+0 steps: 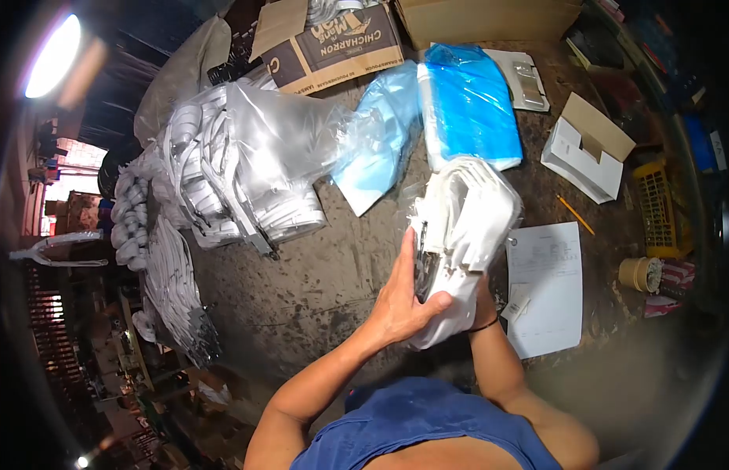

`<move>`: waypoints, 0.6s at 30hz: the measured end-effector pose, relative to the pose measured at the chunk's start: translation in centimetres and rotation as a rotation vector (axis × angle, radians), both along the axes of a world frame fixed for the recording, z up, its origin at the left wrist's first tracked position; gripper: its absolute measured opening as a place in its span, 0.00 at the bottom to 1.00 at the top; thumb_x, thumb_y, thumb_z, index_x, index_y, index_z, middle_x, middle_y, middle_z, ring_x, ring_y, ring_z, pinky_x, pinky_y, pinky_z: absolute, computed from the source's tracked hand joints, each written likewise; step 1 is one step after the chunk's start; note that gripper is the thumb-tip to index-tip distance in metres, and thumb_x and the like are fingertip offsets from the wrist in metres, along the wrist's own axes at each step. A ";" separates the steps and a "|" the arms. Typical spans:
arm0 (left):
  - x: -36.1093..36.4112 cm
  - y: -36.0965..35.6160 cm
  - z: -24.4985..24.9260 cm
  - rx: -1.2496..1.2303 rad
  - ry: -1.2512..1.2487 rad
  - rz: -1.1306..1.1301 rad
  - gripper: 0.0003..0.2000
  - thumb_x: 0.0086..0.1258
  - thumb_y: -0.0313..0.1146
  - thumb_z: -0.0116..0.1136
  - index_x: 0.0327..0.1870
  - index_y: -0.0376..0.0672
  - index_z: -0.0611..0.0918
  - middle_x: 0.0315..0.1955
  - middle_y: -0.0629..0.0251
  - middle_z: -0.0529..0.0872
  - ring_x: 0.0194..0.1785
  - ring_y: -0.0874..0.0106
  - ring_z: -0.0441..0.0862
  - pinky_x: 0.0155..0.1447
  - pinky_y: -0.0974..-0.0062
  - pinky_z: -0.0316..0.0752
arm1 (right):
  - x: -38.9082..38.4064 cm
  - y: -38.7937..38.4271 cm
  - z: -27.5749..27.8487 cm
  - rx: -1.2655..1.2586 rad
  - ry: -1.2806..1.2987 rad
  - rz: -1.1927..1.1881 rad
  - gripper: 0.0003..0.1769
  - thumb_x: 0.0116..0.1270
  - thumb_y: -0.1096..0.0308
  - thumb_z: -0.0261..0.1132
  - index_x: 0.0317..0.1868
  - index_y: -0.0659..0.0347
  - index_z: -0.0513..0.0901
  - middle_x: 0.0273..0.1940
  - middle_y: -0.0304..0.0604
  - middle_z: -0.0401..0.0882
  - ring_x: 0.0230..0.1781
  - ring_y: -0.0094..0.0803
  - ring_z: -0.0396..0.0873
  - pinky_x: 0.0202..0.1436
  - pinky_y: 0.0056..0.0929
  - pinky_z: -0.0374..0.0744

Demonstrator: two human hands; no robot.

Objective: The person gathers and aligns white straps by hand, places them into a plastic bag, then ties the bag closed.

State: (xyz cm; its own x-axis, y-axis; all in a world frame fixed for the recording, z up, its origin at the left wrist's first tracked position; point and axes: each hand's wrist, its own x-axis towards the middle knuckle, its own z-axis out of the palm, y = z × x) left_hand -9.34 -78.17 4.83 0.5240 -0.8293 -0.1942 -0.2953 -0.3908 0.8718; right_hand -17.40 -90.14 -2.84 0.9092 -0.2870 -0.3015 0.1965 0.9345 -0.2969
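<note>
Between my hands is a thick bundle of folded white straps (pixel 478 207) in a clear plastic bag, held above the table. My left hand (pixel 407 301) grips its left side, thumb across the front and fingers along the edge. At the lower right, my right hand (pixel 484 308) holds the same bundle; its fingers are mostly hidden behind it. Just beyond lies a blue plastic-wrapped packet (pixel 470 102), with a crumpled pale-blue plastic bag (pixel 378 133) to its left.
Bagged white strap coils (pixel 215 157) and a loose strap bundle (pixel 172 282) lie at left. A cardboard box (pixel 333 51) stands behind. To the right are a printed sheet (pixel 544 290), a pencil (pixel 576 215), an open white box (pixel 580 160) and a yellow basket (pixel 660 211).
</note>
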 end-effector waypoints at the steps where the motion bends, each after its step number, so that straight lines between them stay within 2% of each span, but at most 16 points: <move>1: 0.6 -0.2 -0.1 -0.100 0.001 0.008 0.53 0.63 0.60 0.55 0.73 0.32 0.38 0.70 0.36 0.49 0.75 0.49 0.47 0.75 0.59 0.46 | 1.5 -1.2 -0.2 -0.001 -0.004 0.000 0.21 0.71 0.65 0.53 0.61 0.66 0.71 0.52 0.45 0.78 0.50 0.33 0.79 0.54 0.31 0.78; 2: 1.5 -0.7 0.1 -0.139 0.150 0.171 0.56 0.58 0.67 0.56 0.73 0.34 0.41 0.70 0.37 0.52 0.73 0.50 0.54 0.72 0.56 0.56 | 2.3 -2.7 -0.6 -0.004 -0.007 -0.001 0.21 0.70 0.65 0.53 0.61 0.66 0.71 0.52 0.45 0.78 0.50 0.33 0.79 0.54 0.31 0.78; 3: 3.2 -1.2 0.9 -0.172 0.271 0.289 0.51 0.61 0.62 0.56 0.74 0.36 0.45 0.68 0.40 0.56 0.70 0.53 0.60 0.70 0.58 0.61 | 2.6 -3.0 -0.8 -0.007 -0.008 -0.004 0.21 0.70 0.65 0.53 0.61 0.66 0.71 0.52 0.45 0.78 0.50 0.33 0.79 0.53 0.31 0.78; 4: 6.1 -1.4 -1.5 -0.164 0.087 0.353 0.45 0.63 0.57 0.58 0.72 0.35 0.53 0.63 0.42 0.63 0.64 0.56 0.68 0.64 0.62 0.67 | 2.3 -3.4 -1.1 -0.010 -0.007 -0.009 0.21 0.70 0.65 0.53 0.61 0.66 0.71 0.52 0.45 0.78 0.50 0.33 0.79 0.53 0.31 0.78; 5: 8.8 -2.3 -1.7 -0.094 -0.107 0.391 0.39 0.63 0.51 0.61 0.68 0.34 0.61 0.57 0.46 0.67 0.58 0.57 0.71 0.58 0.62 0.70 | 2.7 -4.1 -1.3 -0.015 -0.005 -0.014 0.21 0.70 0.65 0.53 0.61 0.66 0.71 0.52 0.45 0.78 0.50 0.33 0.79 0.53 0.31 0.78; 7: 12.8 -6.0 -2.3 -0.054 -0.347 0.494 0.37 0.59 0.49 0.65 0.63 0.34 0.66 0.55 0.46 0.67 0.57 0.54 0.71 0.56 0.62 0.71 | 2.2 -4.9 -1.7 -0.030 -0.005 -0.021 0.21 0.70 0.65 0.53 0.61 0.66 0.71 0.52 0.45 0.78 0.49 0.33 0.79 0.53 0.31 0.78; 8: 15.5 -7.8 -4.1 -0.033 -0.553 0.460 0.39 0.57 0.51 0.67 0.65 0.37 0.64 0.56 0.47 0.65 0.57 0.55 0.72 0.53 0.60 0.74 | 0.3 -5.0 -2.2 -0.039 -0.005 -0.025 0.21 0.70 0.65 0.53 0.61 0.66 0.71 0.52 0.45 0.78 0.49 0.33 0.79 0.53 0.31 0.78; 9: 17.6 -9.7 -4.6 -0.092 -0.827 0.405 0.40 0.56 0.52 0.68 0.65 0.39 0.65 0.56 0.46 0.65 0.57 0.50 0.72 0.54 0.56 0.73 | -0.1 -5.4 -2.4 -0.048 -0.006 -0.029 0.21 0.70 0.65 0.53 0.61 0.66 0.71 0.52 0.45 0.78 0.49 0.33 0.79 0.53 0.31 0.78; 10: 18.8 -11.4 -4.5 -0.101 -0.828 0.405 0.40 0.56 0.52 0.68 0.65 0.39 0.65 0.56 0.46 0.65 0.57 0.50 0.72 0.54 0.56 0.73 | 0.3 -5.9 -2.4 -0.057 -0.008 -0.031 0.21 0.70 0.65 0.53 0.61 0.66 0.71 0.52 0.45 0.78 0.49 0.33 0.79 0.53 0.31 0.78; 12: 20.7 -14.3 -4.0 0.306 -0.771 0.336 0.36 0.57 0.49 0.67 0.63 0.40 0.69 0.52 0.49 0.72 0.52 0.48 0.75 0.56 0.55 0.72 | -0.7 -6.1 -2.7 -0.073 -0.017 -0.034 0.21 0.70 0.65 0.53 0.60 0.66 0.71 0.52 0.45 0.78 0.49 0.33 0.79 0.53 0.31 0.78; 14: 26.6 -14.5 -10.0 0.475 -0.553 0.369 0.26 0.59 0.44 0.63 0.57 0.41 0.74 0.45 0.49 0.79 0.50 0.45 0.77 0.55 0.52 0.72 | -0.6 -6.3 -2.8 -0.086 -0.027 -0.030 0.21 0.70 0.65 0.53 0.60 0.66 0.71 0.52 0.45 0.78 0.49 0.33 0.79 0.53 0.31 0.78; 15: 27.0 -14.0 -9.8 0.472 -0.554 0.376 0.26 0.59 0.44 0.63 0.57 0.41 0.74 0.45 0.49 0.79 0.50 0.45 0.77 0.55 0.52 0.72 | -1.5 -5.6 -2.3 -0.091 -0.030 -0.024 0.21 0.70 0.65 0.53 0.60 0.66 0.71 0.52 0.45 0.78 0.49 0.33 0.79 0.53 0.31 0.78; 17: 27.0 -11.9 -9.7 0.256 -0.258 0.538 0.17 0.63 0.37 0.57 0.52 0.41 0.77 0.37 0.57 0.81 0.42 0.56 0.80 0.49 0.58 0.76 | 0.1 -6.7 -2.8 -0.086 -0.034 -0.010 0.21 0.70 0.65 0.53 0.60 0.66 0.71 0.52 0.45 0.78 0.49 0.33 0.79 0.53 0.31 0.78; 18: 25.9 -10.1 -7.9 0.113 -0.064 0.566 0.15 0.65 0.35 0.54 0.50 0.41 0.77 0.38 0.60 0.80 0.41 0.62 0.79 0.46 0.62 0.76 | -0.3 -6.5 -2.9 -0.079 -0.038 -0.005 0.21 0.70 0.65 0.53 0.60 0.66 0.71 0.52 0.45 0.78 0.49 0.33 0.79 0.53 0.31 0.78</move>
State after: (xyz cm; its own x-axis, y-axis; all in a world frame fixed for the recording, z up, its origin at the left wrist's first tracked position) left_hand 16.55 -88.25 -3.02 0.8935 -0.3922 -0.2185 -0.0639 -0.5927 0.8029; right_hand -17.66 -96.69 -5.71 0.9181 -0.3128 -0.2434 0.2133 0.9076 -0.3616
